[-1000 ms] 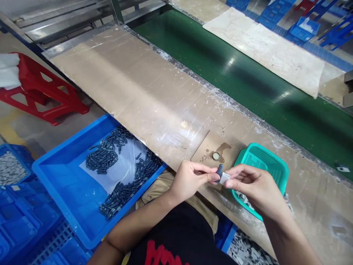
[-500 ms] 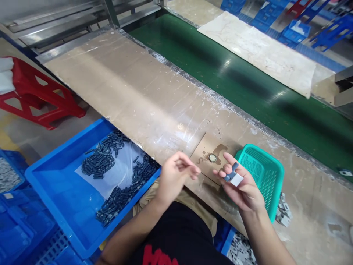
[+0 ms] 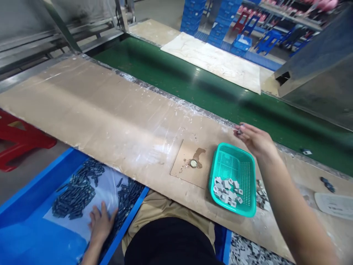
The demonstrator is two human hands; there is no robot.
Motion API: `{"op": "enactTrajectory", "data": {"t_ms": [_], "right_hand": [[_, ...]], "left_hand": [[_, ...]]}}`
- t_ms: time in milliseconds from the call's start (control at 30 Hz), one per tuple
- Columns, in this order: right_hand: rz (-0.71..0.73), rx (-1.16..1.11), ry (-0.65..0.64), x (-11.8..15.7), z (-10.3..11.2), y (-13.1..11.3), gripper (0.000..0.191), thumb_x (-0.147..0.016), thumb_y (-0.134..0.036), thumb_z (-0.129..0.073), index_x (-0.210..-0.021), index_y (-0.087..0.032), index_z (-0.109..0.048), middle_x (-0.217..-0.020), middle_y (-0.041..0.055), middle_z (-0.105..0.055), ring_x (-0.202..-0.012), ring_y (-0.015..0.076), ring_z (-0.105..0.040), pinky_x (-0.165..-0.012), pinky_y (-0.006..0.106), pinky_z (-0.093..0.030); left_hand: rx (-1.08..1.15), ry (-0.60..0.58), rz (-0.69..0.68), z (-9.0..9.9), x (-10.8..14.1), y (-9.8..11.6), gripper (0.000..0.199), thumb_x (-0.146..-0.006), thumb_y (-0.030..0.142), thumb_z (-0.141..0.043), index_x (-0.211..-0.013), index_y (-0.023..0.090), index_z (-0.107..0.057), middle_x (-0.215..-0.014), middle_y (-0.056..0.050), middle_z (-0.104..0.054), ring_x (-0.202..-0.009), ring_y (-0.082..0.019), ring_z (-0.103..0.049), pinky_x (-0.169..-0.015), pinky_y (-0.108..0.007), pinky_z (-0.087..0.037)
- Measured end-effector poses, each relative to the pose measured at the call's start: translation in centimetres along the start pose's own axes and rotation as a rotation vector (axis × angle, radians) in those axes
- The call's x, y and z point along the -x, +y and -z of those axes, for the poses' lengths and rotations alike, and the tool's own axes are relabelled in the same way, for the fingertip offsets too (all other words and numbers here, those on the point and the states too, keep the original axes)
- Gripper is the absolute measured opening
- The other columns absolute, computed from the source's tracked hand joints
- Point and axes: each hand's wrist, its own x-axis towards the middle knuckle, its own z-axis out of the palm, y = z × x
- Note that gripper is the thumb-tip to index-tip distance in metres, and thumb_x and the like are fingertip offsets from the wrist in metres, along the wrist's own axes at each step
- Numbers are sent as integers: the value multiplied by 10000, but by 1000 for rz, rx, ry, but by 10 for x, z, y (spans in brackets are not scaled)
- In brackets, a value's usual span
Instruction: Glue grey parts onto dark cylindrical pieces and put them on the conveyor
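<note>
My left hand [image 3: 101, 223] reaches into the blue tray [image 3: 30, 221], fingers spread above a white plastic sheet [image 3: 106, 184]. Close beside it lie dark grey plastic pieces [image 3: 74, 198] in heaps. My right hand [image 3: 255, 140] is raised near the edge of the green conveyor belt [image 3: 154, 70], pinching a small dark piece [image 3: 240, 129] mostly hidden by the fingers. Below that hand stands a teal basket [image 3: 248, 209] with several small white blocks [image 3: 226, 189] in it. Left of the basket, a small round dish [image 3: 193, 163] rests on a stained cardboard square [image 3: 182, 173].
A dark-and-white piece [image 3: 306, 151] lies on the belt. Dark pieces [image 3: 327, 184] and a whitish lid-like sheet [image 3: 331, 205] lie at right. More white blocks [image 3: 263, 197] sit behind the basket. A red stool [image 3: 22, 140] stands at left; a bin of small parts [image 3: 248, 250] is below the table.
My left hand has gone down and left into the blue tray. My right hand has moved out past the teal basket towards the belt with the dark piece. The view has shifted.
</note>
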Motion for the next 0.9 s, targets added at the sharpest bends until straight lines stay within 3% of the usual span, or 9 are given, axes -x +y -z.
{"op": "enactTrajectory", "data": {"t_ms": [133,200,300,400,467,567,633,767,900], "right_hand": [[-10,91,187,-78,36,-11,176,-785,-319,-666,-799,-174,-568,-700,16,-603,-684,141,-614,-706,315,-523],[-33,130,205,-92,47,-11,188,-841,-323,-609,-856,-138,-582,-757,26,-608,-696,133,-605,-687,313,-514],[-37,177,197,-90,56,-6,222,-870,-332,-572,-956,-128,-591,-870,40,-620,-736,140,-600,-673,326,-513],[4,203,168,-60,61,2,209,-805,-364,-624,-895,-175,-625,-828,63,-642,-744,188,-598,-699,370,-503],[49,300,29,-25,63,7,207,-763,-381,-646,-853,-195,-646,-797,69,-655,-732,209,-606,-712,384,-493],[112,682,-523,40,62,15,354,-743,-441,-641,-989,-188,-664,-923,90,-676,-795,238,-632,-721,386,-499],[126,885,-705,78,58,21,489,-698,-453,-685,-1124,-219,-633,-1089,101,-643,-884,266,-631,-725,378,-502],[193,1013,-783,114,51,36,292,-826,-385,-563,-1064,-247,-659,-1063,79,-638,-914,247,-617,-742,336,-477],[192,1016,-774,113,52,37,174,-819,-250,-539,-914,-218,-681,-935,62,-656,-816,216,-614,-698,319,-463]], "left_hand": [[73,-101,-67,-18,9,-19,683,-833,459,-286,-1370,45,-372,-1445,-274,-325,-1364,-425,-213,-994,-632,-266],[118,-122,-106,-18,4,-24,664,-805,465,-330,-1345,90,-426,-1407,-252,-403,-1363,-412,-232,-985,-630,-284],[155,-121,-126,-15,-1,-25,660,-746,482,-415,-1307,141,-485,-1367,-225,-470,-1344,-414,-280,-972,-631,-307],[135,-141,-88,-13,2,-19,685,-711,495,-452,-1284,124,-506,-1409,-229,-417,-1340,-418,-287,-983,-623,-304],[117,-186,-90,-10,6,-14,665,-711,471,-436,-1266,115,-518,-1434,-209,-391,-1348,-386,-292,-1013,-580,-306],[121,-260,-196,0,9,-5,576,-689,438,-451,-1178,159,-576,-1346,-137,-526,-1286,-320,-424,-1030,-448,-363],[120,-265,-267,9,7,2,522,-679,457,-472,-1092,169,-611,-1232,-124,-620,-1196,-317,-524,-1005,-398,-403],[83,-290,-190,20,1,17,520,-660,518,-468,-969,128,-618,-1074,-184,-686,-1049,-357,-617,-909,-408,-471],[83,-361,-82,18,-6,20,451,-602,464,-471,-925,167,-573,-947,-166,-724,-980,-349,-652,-823,-392,-506]]}}
